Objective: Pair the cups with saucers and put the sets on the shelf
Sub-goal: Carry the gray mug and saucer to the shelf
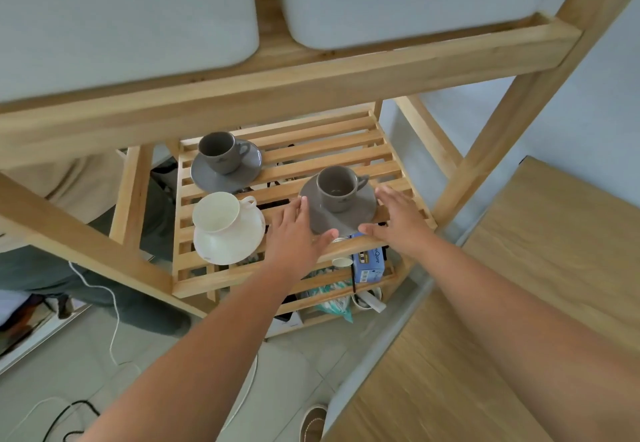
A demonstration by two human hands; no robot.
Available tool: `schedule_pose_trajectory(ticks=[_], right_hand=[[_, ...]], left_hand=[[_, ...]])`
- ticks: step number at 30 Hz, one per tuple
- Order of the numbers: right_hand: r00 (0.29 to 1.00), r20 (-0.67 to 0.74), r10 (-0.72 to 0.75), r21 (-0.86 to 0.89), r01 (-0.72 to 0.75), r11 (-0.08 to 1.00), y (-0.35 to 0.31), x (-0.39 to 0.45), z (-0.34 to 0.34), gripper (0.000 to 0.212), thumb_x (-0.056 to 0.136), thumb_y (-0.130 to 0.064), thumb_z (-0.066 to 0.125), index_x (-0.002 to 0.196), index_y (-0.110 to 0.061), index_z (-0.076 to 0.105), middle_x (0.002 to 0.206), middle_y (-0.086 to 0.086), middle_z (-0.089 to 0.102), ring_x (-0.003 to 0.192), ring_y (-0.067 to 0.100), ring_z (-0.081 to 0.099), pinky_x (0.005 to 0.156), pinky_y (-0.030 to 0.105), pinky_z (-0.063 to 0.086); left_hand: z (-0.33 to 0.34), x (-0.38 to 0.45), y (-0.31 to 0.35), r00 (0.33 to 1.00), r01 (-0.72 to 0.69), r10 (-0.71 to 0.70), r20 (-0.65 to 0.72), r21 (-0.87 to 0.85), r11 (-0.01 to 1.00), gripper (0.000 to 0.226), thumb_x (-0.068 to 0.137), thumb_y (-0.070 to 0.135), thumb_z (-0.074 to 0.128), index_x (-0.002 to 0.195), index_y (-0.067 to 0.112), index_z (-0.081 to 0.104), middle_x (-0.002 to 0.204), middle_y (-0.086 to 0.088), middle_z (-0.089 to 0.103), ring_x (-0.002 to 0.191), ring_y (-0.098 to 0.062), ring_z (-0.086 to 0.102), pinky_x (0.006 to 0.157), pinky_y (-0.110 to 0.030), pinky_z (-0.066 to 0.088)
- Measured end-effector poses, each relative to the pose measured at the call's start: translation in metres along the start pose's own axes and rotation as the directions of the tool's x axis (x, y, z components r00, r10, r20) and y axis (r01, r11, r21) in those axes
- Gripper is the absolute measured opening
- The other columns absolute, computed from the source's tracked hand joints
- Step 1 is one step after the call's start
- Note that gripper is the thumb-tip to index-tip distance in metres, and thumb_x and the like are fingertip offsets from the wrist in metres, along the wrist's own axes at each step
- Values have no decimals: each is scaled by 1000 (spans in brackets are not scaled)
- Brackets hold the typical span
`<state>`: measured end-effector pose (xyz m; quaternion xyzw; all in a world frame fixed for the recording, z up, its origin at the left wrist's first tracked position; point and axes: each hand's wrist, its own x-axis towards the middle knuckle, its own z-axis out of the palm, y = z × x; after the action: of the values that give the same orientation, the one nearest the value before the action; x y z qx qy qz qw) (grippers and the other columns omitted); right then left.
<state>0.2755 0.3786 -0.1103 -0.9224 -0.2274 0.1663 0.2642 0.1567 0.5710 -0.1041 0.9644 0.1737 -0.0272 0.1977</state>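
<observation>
Three cup-and-saucer sets stand on the slatted wooden shelf (pixel 329 150). A grey cup (pixel 218 150) sits on a grey saucer (pixel 249 167) at the back left. In front of it, a white cup (pixel 216 213) rests on a white saucer (pixel 242 244). At the front right is another grey cup (pixel 337 187) on its grey saucer (pixel 363 214). My left hand (pixel 294 233) holds this saucer's left rim and my right hand (pixel 398 219) its right rim, both thumbs at the front edge. The saucer lies on the slats.
Two pale bins (pixel 121 8) fill the shelf tier above, close over the cups. The tier below holds a blue box (pixel 369 265) and packets. A wooden table (pixel 519 303) is at my right. A person's legs (pixel 104 233) and a white cable (pixel 114 320) are at the left.
</observation>
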Motion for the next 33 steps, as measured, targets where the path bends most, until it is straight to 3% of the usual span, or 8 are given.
schedule_pose_trajectory(ticks=[5, 12, 17, 21, 26, 33], right_hand=[[999, 3, -48, -82, 48, 995, 4, 9, 5, 85, 83, -63, 53, 150, -22, 20, 160, -3, 22, 147, 23, 10, 118, 48, 15], [997, 21, -73, -163, 75, 984, 7, 42, 8, 77, 90, -63, 36, 152, -27, 8, 162, -3, 13, 148, 23, 1, 119, 46, 7], [996, -6, -87, -285, 81, 955, 6, 67, 18, 72, 90, -66, 17, 151, -33, -4, 161, -6, -13, 146, 20, -20, 112, 44, -17], [993, -7, -122, -248, 116, 962, 1, 90, 22, 72, 92, -62, 17, 151, -25, -2, 162, -4, -8, 147, 19, -13, 116, 45, -10], [988, -35, -148, -261, 134, 956, -1, 112, 22, 74, 92, -62, 17, 152, -23, 0, 163, -4, -3, 148, 18, -4, 118, 43, -7], [990, -30, -138, -271, 125, 955, -5, 134, 14, 72, 93, -62, 17, 152, -25, 0, 163, -5, -2, 149, 19, -4, 119, 47, -5]], left_hand=[[17, 8, -1, 999, -9, 8, 43, 15, 1000, 88, 94, 68, 24, 156, 12, -4, 165, -5, -13, 150, -26, -11, 122, -45, 2], [15, 42, -2, 1000, -10, 11, -11, 35, 999, 83, 96, 66, 23, 156, 12, 5, 165, -9, -9, 151, -26, -6, 122, -48, 4], [18, 69, -2, 999, 44, -44, -24, 2, 999, 75, 99, 58, 25, 156, 14, 5, 164, -8, -16, 151, -28, -5, 122, -50, 5], [24, 79, -1, 994, 60, -60, -94, -7, 998, 68, 102, 52, 15, 156, 13, 4, 163, -8, -19, 150, -24, -14, 120, -46, -3], [26, 96, -1, 982, 94, -95, -163, -17, 995, 66, 103, 48, 15, 156, 12, 2, 164, -9, -16, 150, -24, -12, 118, -42, -7], [24, 123, -4, 977, 123, -126, -172, -30, 992, 66, 102, 49, 18, 156, 13, 7, 165, -8, -13, 151, -25, -11, 120, -47, -1]])
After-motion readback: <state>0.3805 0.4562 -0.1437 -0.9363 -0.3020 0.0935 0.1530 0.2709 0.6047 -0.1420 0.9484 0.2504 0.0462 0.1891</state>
